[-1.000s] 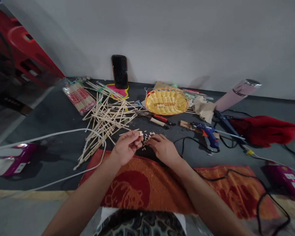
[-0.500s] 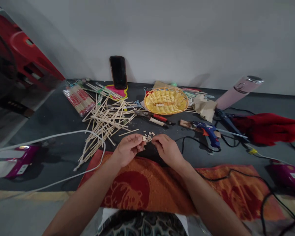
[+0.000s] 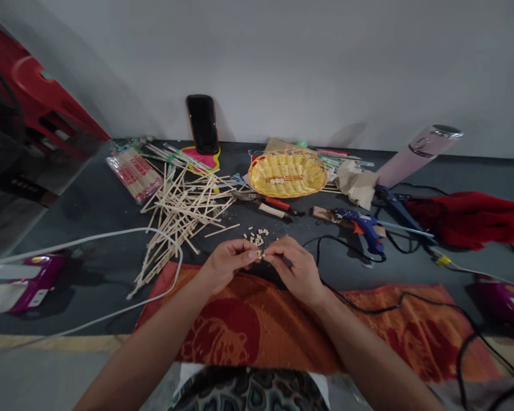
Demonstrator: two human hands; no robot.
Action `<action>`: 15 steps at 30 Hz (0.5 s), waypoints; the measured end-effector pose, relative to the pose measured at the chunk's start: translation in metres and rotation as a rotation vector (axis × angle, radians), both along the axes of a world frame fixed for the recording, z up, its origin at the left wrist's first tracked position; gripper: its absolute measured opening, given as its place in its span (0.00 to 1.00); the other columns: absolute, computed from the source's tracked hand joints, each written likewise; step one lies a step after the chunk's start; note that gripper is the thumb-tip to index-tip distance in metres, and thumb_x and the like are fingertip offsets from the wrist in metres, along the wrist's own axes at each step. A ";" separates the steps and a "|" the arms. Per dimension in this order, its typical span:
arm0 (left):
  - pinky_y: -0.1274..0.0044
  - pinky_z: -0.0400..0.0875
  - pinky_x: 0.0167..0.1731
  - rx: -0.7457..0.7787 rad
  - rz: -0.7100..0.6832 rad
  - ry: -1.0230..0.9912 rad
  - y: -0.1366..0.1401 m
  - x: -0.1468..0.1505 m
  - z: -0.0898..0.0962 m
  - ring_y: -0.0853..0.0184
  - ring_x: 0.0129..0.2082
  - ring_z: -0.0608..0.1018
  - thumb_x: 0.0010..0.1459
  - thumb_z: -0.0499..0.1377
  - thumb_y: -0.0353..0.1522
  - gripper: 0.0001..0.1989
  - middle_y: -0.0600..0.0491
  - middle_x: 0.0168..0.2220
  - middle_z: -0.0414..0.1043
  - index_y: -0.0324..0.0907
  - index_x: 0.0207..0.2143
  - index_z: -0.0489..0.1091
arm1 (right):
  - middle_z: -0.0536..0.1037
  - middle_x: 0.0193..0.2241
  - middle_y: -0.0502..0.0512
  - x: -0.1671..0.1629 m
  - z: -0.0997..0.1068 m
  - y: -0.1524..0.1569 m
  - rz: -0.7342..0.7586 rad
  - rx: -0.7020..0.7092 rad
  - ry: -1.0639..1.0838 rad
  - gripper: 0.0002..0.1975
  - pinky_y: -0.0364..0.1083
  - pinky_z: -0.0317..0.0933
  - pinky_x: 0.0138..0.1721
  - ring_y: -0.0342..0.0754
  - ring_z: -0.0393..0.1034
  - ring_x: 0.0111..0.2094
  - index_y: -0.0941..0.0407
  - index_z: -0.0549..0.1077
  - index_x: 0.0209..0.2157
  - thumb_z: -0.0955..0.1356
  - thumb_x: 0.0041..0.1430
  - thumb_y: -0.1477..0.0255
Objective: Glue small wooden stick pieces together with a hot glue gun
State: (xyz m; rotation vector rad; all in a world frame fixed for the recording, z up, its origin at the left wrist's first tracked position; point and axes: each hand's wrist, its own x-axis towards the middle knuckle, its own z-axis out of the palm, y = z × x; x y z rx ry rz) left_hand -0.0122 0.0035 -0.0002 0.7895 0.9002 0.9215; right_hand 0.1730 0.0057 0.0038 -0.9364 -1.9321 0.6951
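Grey wall (image 3: 282, 68) fills the background, and against it runs the dark surface (image 3: 89, 228) I work at. Along its near edge, under my forearms, lies an orange towel (image 3: 291, 331). Beyond my left hand and off to its left spreads a tangled heap of thin pale sticks (image 3: 184, 200), their long axes pointing every way. Straight ahead, near the wall, sits a yellow woven basket (image 3: 308, 174), wider from left to right than it is deep, with red-handled pliers (image 3: 278, 204) just on my side of it.

Both hands meet in the middle, fingertips almost touching. With my left hand (image 3: 225, 264) I pinch a small pale piece (image 3: 259, 255) between thumb and fingers; my right hand (image 3: 297, 268) brings its bent fingertips to the same spot from the other side, though whether they grip it or only touch it I cannot tell. One single stick (image 3: 221, 230) lies just past my left knuckles, running nearly left to right. Just beyond my fingertips, a little nearer the left hand's, are the loose cut pieces (image 3: 260, 232). The piece between my hands is too small to show its long axis.
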 end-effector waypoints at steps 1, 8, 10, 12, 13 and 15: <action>0.80 0.61 0.28 0.000 0.000 0.006 0.000 0.000 0.000 0.72 0.26 0.69 0.47 0.67 0.35 0.10 0.51 0.26 0.73 0.37 0.28 0.76 | 0.76 0.31 0.52 0.000 0.000 0.000 0.001 0.005 0.002 0.04 0.47 0.66 0.40 0.46 0.69 0.35 0.53 0.73 0.36 0.66 0.61 0.75; 0.80 0.62 0.28 -0.011 0.003 0.010 -0.001 0.000 -0.002 0.72 0.26 0.70 0.47 0.67 0.36 0.10 0.51 0.26 0.73 0.37 0.29 0.76 | 0.77 0.32 0.52 -0.001 -0.002 -0.001 0.000 0.035 0.002 0.06 0.47 0.66 0.40 0.46 0.70 0.36 0.52 0.74 0.38 0.65 0.61 0.76; 0.80 0.62 0.28 -0.014 -0.002 0.006 -0.001 -0.001 -0.002 0.72 0.26 0.70 0.47 0.67 0.35 0.10 0.51 0.27 0.73 0.37 0.29 0.76 | 0.77 0.32 0.52 0.000 -0.002 -0.001 -0.015 0.035 0.009 0.06 0.47 0.66 0.40 0.46 0.70 0.36 0.53 0.73 0.38 0.66 0.61 0.76; 0.80 0.61 0.27 -0.014 -0.001 0.005 -0.001 -0.001 -0.002 0.72 0.26 0.71 0.47 0.67 0.35 0.10 0.51 0.27 0.74 0.37 0.29 0.76 | 0.76 0.32 0.53 0.001 -0.002 -0.001 -0.028 0.042 0.016 0.06 0.47 0.67 0.39 0.46 0.70 0.36 0.53 0.73 0.38 0.66 0.60 0.77; 0.80 0.61 0.27 -0.015 0.003 0.003 0.000 -0.001 -0.002 0.72 0.26 0.70 0.47 0.67 0.36 0.10 0.51 0.27 0.74 0.37 0.29 0.76 | 0.76 0.32 0.53 0.001 -0.002 -0.001 -0.028 0.048 0.017 0.07 0.47 0.67 0.39 0.46 0.70 0.36 0.53 0.73 0.38 0.66 0.60 0.77; 0.80 0.61 0.27 -0.017 0.009 -0.006 0.000 -0.001 -0.002 0.72 0.26 0.70 0.47 0.67 0.36 0.11 0.50 0.27 0.74 0.37 0.29 0.76 | 0.76 0.33 0.53 0.002 -0.001 -0.001 -0.014 0.063 0.018 0.07 0.48 0.67 0.39 0.46 0.71 0.36 0.53 0.73 0.38 0.65 0.60 0.77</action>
